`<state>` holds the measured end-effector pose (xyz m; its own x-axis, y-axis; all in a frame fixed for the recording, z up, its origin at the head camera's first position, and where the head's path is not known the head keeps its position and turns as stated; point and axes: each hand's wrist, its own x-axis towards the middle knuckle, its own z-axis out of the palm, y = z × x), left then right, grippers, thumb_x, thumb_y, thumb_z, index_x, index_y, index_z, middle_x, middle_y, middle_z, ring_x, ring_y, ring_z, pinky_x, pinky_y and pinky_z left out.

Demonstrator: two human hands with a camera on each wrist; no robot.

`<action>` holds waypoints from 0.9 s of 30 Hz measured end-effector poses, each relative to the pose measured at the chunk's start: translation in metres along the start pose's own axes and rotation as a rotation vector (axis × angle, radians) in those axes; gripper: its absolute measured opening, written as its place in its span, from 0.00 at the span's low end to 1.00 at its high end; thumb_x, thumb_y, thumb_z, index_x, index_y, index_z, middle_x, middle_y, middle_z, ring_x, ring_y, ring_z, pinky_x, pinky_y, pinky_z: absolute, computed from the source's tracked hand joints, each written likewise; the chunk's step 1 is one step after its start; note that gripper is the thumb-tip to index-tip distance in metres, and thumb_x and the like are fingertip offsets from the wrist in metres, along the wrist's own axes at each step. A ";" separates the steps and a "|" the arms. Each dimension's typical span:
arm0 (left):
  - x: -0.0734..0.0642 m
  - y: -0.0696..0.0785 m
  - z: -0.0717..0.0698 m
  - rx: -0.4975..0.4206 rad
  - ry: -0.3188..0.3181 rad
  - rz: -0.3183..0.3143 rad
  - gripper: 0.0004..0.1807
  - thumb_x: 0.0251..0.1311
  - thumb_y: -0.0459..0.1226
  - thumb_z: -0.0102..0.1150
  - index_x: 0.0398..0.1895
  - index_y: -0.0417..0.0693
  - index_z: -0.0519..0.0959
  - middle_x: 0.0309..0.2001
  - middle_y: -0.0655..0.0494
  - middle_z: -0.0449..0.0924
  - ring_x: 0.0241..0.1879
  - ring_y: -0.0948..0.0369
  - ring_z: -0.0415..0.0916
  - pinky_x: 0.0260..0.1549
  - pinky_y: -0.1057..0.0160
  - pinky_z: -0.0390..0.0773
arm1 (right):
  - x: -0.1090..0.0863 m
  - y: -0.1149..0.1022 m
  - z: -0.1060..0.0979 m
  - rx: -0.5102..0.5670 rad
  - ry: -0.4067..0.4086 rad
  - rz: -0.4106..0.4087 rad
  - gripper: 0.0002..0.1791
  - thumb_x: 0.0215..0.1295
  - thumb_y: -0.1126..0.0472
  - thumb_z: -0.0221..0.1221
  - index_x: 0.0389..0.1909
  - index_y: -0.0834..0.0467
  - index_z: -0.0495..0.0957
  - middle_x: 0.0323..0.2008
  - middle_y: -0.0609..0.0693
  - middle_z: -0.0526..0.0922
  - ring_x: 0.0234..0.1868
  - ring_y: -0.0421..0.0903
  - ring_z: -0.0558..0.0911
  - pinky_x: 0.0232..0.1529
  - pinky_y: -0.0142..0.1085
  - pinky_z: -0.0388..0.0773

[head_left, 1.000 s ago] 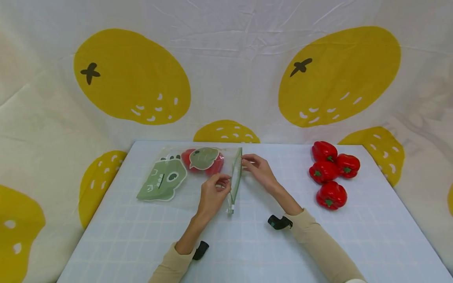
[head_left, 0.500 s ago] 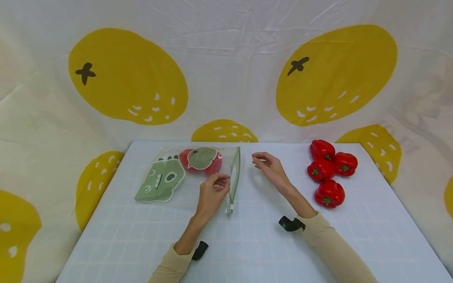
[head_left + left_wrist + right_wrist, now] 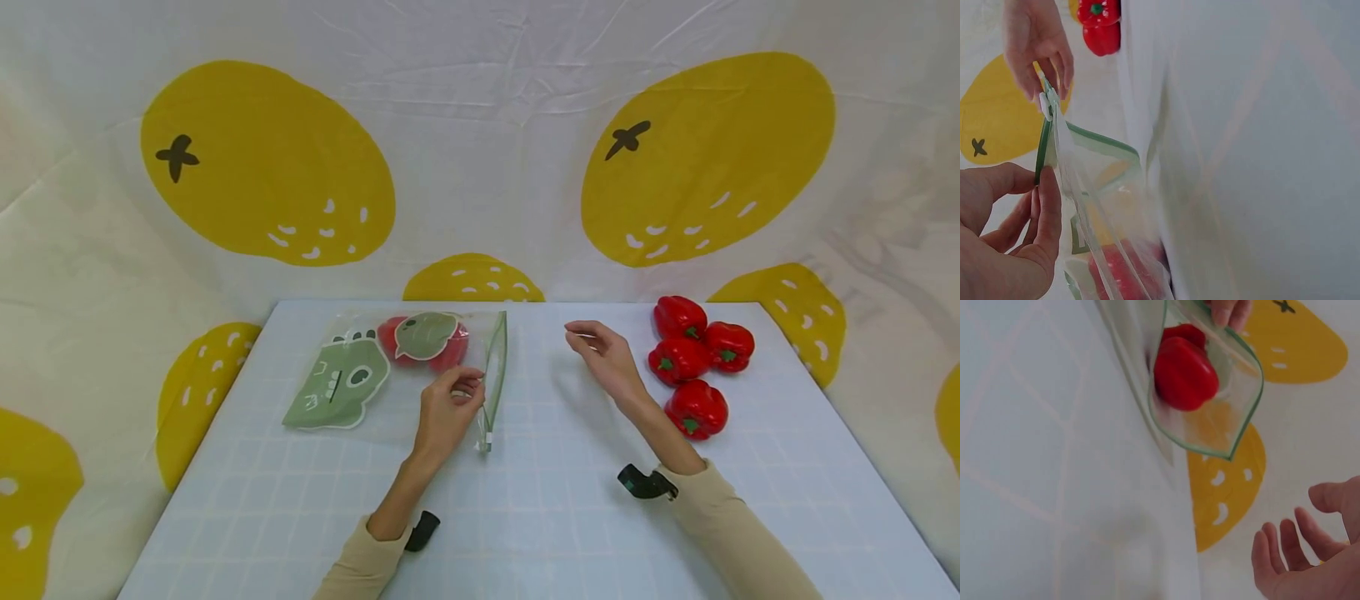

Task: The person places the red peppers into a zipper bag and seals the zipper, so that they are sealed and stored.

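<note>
A clear zip bag (image 3: 337,392) with green dinosaur prints and a green zip edge lies on the table, left of centre. My left hand (image 3: 446,412) pinches the upper edge of its mouth between thumb and fingers, as the left wrist view shows. The mouth gapes open in the right wrist view, with red bell peppers (image 3: 1186,374) inside. A white slider (image 3: 1045,106) sits at the near end of the zip. My right hand (image 3: 611,367) is in the air between bag and loose peppers, holding nothing, its fingers loosely bent.
Several loose red bell peppers (image 3: 697,409) sit in a cluster at the back right of the table (image 3: 540,525). Behind the table hangs a white cloth (image 3: 487,167) with large yellow fruit prints.
My right hand has left the bag's zip edge and moved right toward the loose peppers. My left hand keeps its pinch on the bag.
</note>
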<state>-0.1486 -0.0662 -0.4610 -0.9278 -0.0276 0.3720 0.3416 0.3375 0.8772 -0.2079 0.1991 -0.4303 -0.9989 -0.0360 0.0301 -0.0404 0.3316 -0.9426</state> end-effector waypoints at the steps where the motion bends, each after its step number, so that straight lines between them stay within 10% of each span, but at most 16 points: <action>1: 0.000 0.000 0.000 -0.001 -0.001 -0.002 0.07 0.59 0.25 0.67 0.41 0.37 0.85 0.34 0.49 0.85 0.34 0.55 0.84 0.35 0.64 0.86 | -0.001 0.000 -0.003 -0.011 0.007 -0.006 0.23 0.76 0.50 0.59 0.63 0.59 0.77 0.61 0.56 0.79 0.61 0.52 0.79 0.57 0.27 0.77; 27: -0.002 0.003 -0.004 -0.020 -0.011 -0.017 0.07 0.61 0.26 0.67 0.41 0.38 0.85 0.35 0.50 0.85 0.35 0.56 0.83 0.36 0.62 0.87 | -0.039 0.009 -0.076 -0.226 0.175 -0.064 0.29 0.72 0.48 0.62 0.67 0.58 0.73 0.64 0.58 0.77 0.63 0.55 0.76 0.49 0.17 0.73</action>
<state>-0.1451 -0.0685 -0.4576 -0.9349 -0.0229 0.3542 0.3290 0.3186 0.8890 -0.1707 0.2756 -0.4146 -0.9823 0.0932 0.1622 -0.0877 0.5366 -0.8393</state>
